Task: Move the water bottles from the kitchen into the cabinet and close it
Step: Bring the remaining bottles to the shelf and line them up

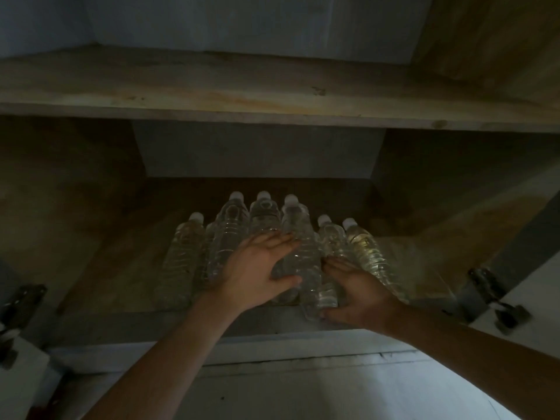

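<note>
head view: a bottle (298, 253) is steadied between the left hand (257, 268) and right hand (360, 294), both spread flat, nothing gripped. its long axis is pointed away from the hands, cap farthest.

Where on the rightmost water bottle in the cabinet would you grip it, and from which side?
Grip the rightmost bottle around its ribbed mid-body, coming from its right. That flank is open, while another bottle and the right hand crowd its left.
</note>
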Demonstrator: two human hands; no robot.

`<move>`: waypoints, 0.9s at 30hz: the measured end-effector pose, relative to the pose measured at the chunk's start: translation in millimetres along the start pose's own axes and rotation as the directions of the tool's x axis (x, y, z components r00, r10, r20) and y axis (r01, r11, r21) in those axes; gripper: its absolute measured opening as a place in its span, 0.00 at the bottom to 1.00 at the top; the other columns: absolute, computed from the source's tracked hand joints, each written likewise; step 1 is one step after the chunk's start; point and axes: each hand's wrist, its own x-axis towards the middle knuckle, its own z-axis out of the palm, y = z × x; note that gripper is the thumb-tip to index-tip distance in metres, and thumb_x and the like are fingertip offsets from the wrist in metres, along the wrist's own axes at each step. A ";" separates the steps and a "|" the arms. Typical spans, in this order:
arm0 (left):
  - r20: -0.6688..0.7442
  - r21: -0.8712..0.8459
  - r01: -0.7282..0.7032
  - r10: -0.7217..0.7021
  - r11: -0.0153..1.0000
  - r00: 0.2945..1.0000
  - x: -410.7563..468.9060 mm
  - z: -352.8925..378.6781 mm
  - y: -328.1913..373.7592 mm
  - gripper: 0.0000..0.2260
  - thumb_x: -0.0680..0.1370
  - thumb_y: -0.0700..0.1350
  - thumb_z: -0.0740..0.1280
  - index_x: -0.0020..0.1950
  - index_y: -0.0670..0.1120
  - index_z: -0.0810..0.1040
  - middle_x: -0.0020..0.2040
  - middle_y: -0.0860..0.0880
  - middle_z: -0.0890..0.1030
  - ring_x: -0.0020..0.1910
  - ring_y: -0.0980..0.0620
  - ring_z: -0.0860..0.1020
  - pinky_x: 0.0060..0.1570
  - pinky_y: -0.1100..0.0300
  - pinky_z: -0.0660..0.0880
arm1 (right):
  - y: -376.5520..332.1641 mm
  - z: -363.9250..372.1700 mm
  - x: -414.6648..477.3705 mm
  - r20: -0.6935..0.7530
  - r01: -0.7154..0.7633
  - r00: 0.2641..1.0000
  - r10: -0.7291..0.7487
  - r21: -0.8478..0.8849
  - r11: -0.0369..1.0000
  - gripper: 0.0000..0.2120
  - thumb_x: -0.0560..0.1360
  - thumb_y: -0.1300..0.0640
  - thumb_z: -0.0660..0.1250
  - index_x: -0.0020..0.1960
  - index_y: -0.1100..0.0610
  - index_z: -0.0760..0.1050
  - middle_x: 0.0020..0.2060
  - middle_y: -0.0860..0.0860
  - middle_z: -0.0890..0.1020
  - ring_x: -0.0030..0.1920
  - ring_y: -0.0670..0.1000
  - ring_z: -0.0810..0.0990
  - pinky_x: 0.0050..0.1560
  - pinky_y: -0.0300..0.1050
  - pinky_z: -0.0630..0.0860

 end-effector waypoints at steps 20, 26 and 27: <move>-0.028 0.018 0.030 -0.030 0.999 0.999 -0.8 -2.1 3.9 0.31 0.74 0.65 0.66 0.75 0.58 0.64 0.75 0.59 0.65 0.74 0.56 0.61 0.72 0.57 0.55 | 9.2 5.9 22.5 -0.064 -0.050 0.996 0.054 0.067 0.997 0.44 0.68 0.47 0.77 0.78 0.50 0.59 0.76 0.47 0.64 0.75 0.48 0.61 0.76 0.49 0.60; -0.060 -0.016 0.023 -0.024 1.000 0.998 0.5 0.2 18.8 0.34 0.73 0.63 0.67 0.76 0.55 0.63 0.75 0.55 0.65 0.74 0.54 0.60 0.72 0.60 0.51 | 10.7 -22.5 4.5 -0.117 -0.006 0.993 0.032 0.216 0.976 0.34 0.69 0.49 0.77 0.70 0.38 0.65 0.68 0.40 0.69 0.71 0.44 0.66 0.72 0.44 0.65; -0.060 -0.014 0.013 -0.014 1.000 0.998 1.5 1.9 20.4 0.34 0.73 0.63 0.67 0.76 0.54 0.64 0.75 0.54 0.65 0.75 0.54 0.60 0.72 0.60 0.50 | 14.3 -25.8 -1.5 -0.149 -0.018 0.987 0.060 0.264 0.964 0.30 0.72 0.52 0.75 0.67 0.36 0.65 0.69 0.39 0.68 0.73 0.46 0.64 0.72 0.44 0.65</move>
